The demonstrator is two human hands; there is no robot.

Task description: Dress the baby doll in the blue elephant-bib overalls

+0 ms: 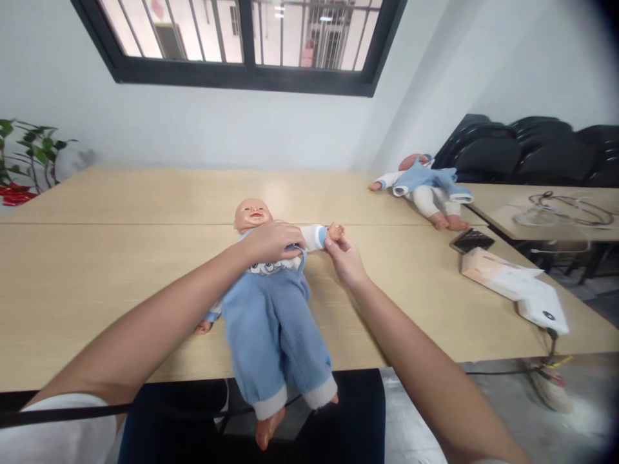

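A baby doll lies on its back on the wooden table, its feet hanging past the front edge. It wears blue overalls over a white top with blue cuffs. My left hand rests across the doll's chest, its fingers curled at the overalls' strap by the shoulder. My right hand pinches the blue cuff at the doll's wrist, and the doll's small hand sticks out beyond it. The doll's other arm lies down along its side, partly behind my left forearm.
A second doll lies at the back right of the table. A dark phone, a tissue box and a white device with a cable sit on the right. A plant stands far left.
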